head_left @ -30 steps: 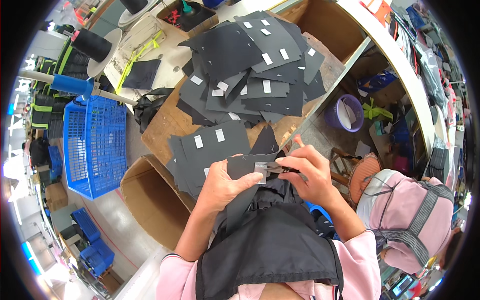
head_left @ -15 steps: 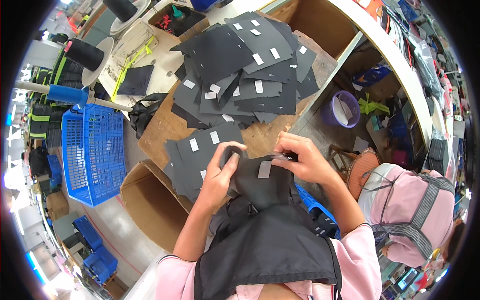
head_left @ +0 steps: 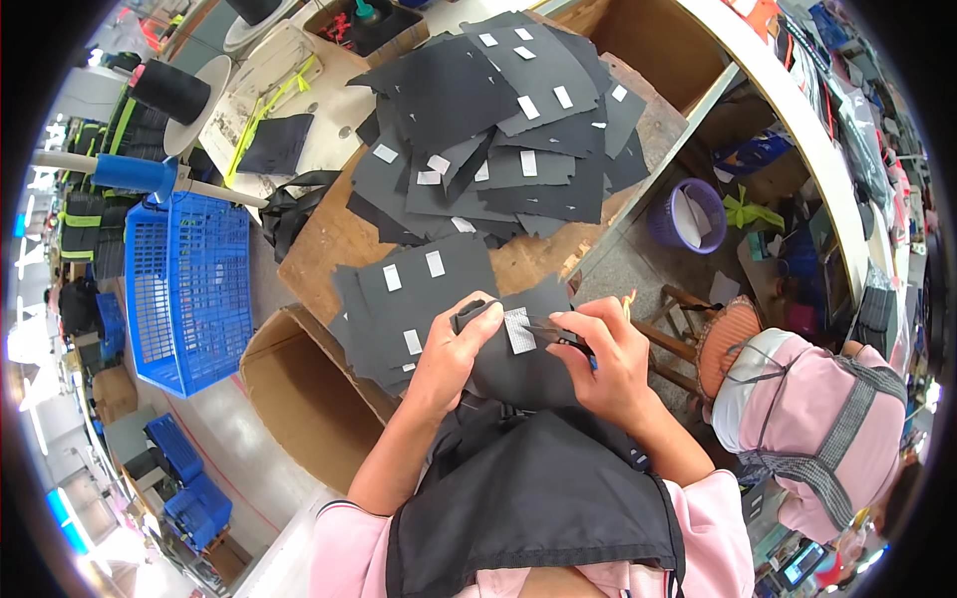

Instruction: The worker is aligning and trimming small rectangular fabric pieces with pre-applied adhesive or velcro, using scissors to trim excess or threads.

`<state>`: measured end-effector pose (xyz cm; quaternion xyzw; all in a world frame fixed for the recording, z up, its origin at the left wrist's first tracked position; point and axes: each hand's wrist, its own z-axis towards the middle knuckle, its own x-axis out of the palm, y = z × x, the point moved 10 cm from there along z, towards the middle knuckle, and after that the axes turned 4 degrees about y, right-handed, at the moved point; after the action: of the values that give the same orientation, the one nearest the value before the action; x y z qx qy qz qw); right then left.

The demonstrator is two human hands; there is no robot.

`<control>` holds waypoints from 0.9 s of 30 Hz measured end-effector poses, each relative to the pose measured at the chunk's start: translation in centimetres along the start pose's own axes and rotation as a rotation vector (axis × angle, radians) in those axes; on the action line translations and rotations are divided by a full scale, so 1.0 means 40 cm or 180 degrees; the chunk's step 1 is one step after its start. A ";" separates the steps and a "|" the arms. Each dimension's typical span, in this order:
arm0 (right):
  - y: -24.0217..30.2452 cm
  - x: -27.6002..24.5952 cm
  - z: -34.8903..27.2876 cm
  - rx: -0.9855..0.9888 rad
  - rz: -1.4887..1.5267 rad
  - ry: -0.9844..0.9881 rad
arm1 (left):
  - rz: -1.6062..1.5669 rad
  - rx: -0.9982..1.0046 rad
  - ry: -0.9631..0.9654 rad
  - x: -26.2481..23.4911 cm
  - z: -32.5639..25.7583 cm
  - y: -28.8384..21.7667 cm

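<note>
Drawn closer together since half a second ago, and lower in the view, with the stack of cut pieces slid up and away. Left hand (head_left: 454,361) raised from the lower edge, forearm angled up and right, fingers curled over the top edge of a black fabric piece (head_left: 523,367), thumb tucked under, pinching it. Right hand (head_left: 610,361) opposite, wrist bent inward, thumb and forefinger closed on the same piece just beside a small grey-white label (head_left: 518,330) stuck to it. Something thin and dark with a blue tip under the right fingers; cannot tell what. Held over the lap, above a black apron (head_left: 538,508) and near the edge of the wooden table (head_left: 329,244). Further up the table, a heap of black labelled pieces (head_left: 498,130). Left of the table, an open cardboard box (head_left: 299,389) and a blue plastic crate (head_left: 189,289). At right, well apart, another person's pink sleeve (head_left: 817,419).
</note>
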<state>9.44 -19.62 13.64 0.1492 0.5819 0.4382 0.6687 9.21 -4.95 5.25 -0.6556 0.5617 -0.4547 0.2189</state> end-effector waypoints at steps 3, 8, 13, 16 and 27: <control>0.020 0.011 0.019 -0.0346 -0.0075 0.0111 | 0.0135 -0.0047 0.0069 0.015 -0.007 -0.007; 0.019 0.012 0.009 -0.0480 -0.0093 -0.0041 | 0.0020 -0.0040 0.0054 0.027 -0.012 -0.017; 0.024 -0.006 0.009 -0.0372 0.0059 -0.0197 | -0.0003 -0.0077 0.0040 0.015 -0.012 -0.010; 0.013 0.022 0.017 -0.0272 0.0038 0.0050 | 0.0041 -0.0040 -0.0006 0.011 -0.007 -0.019; -0.379 0.092 0.118 0.1488 0.1010 -0.0229 | 0.3292 0.0087 -0.2321 -0.420 -0.010 -0.003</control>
<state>19.73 -24.02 1.81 0.4041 0.6124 0.3857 0.5594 9.68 10.90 -0.35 -0.4093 0.6895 -0.0446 0.5960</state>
